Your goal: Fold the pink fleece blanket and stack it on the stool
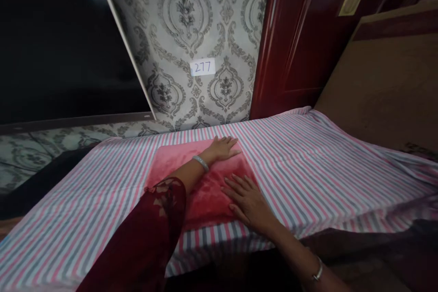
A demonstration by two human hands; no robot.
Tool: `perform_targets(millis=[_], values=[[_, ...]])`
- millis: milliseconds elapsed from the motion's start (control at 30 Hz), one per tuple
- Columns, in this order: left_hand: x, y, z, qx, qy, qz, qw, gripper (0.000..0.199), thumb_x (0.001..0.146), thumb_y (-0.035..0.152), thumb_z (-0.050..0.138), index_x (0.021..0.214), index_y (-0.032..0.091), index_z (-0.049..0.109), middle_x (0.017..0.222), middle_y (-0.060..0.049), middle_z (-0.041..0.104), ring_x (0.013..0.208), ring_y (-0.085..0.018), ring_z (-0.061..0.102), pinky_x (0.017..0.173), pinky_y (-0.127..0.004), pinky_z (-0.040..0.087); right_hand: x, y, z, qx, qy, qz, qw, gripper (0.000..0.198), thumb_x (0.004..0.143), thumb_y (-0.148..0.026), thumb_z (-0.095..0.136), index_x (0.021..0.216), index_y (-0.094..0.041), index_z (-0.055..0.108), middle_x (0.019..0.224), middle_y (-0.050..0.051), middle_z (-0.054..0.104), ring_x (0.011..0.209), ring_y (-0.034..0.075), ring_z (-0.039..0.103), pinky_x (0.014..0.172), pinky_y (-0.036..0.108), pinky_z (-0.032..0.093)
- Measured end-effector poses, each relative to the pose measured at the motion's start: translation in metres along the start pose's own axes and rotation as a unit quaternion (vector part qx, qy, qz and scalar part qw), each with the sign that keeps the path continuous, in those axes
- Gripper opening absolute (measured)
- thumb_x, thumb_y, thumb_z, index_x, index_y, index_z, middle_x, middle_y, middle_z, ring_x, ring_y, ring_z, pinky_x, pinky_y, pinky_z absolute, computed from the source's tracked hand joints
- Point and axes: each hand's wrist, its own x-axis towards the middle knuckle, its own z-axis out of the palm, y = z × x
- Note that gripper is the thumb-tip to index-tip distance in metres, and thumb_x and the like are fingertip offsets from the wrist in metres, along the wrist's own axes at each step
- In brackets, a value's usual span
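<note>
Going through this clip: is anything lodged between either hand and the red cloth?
Nothing visible: the left hand and right hand appear to rest palm-down directly on the red cloth.

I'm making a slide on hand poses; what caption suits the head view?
Left hand and right hand spread over a plush red rectangular cloth on a pink, grey and white striped sheet.

Your view is dim and slightly soft, stretched at its edges; white glare spots the large, glossy black rectangular screen, and shadow pools beneath the pink-and-grey striped cloth.
</note>
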Motion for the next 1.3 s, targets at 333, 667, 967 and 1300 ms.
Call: perform_targets(millis=[333,667,967,1300], values=[[-0.135,-0.038,-0.017,-0.097,-0.003,0.061,0.993,0.065,0.099,0.061,0.022,0.154,0.028,0.034,0.161,-0.006,0.032,0.150,-0.024,0.022,0.122,-0.049,0.012,0.025,-0.018,-0.032,0.051,-0.012,-0.031,0.998,0.042,0.100,-0.035,0.046,0.139,-0.025,0.055,0.144,0.009,0.055,0.137,0.028,0.046,0.114,0.055,0.032],[-0.197,-0.080,-0.002,-0.070,0.011,0.018,0.997,0.058,0.101,0.056,0.023,0.154,0.034,0.032,0.163,-0.003,0.027,0.151,-0.022,0.018,0.121,-0.051,0.007,0.123,-0.097,0.009,0.138,-0.109,-0.236,0.956,0.036,0.101,-0.031,0.048,0.132,-0.018,0.060,0.136,0.006,0.062,0.129,0.021,0.050,0.112,0.038,0.035],[-0.181,-0.120,0.015,-0.003,0.013,-0.035,0.999,0.068,0.096,0.066,0.030,0.156,0.035,0.025,0.166,-0.004,0.017,0.152,-0.034,0.007,0.116,-0.065,0.006,0.113,-0.090,0.040,0.165,-0.154,-0.208,0.952,0.047,0.103,-0.038,0.043,0.148,-0.024,0.043,0.160,0.008,0.034,0.146,0.023,0.030,0.120,0.045,0.019],[-0.141,-0.184,0.027,-0.079,-0.004,-0.129,0.989,0.074,0.091,0.074,0.023,0.155,0.037,0.028,0.163,0.000,0.027,0.151,-0.032,0.018,0.119,-0.058,0.011,0.112,-0.091,0.037,0.201,-0.168,-0.183,0.947,0.047,0.102,-0.038,0.044,0.148,-0.027,0.043,0.160,0.005,0.035,0.146,0.024,0.030,0.121,0.047,0.017]])
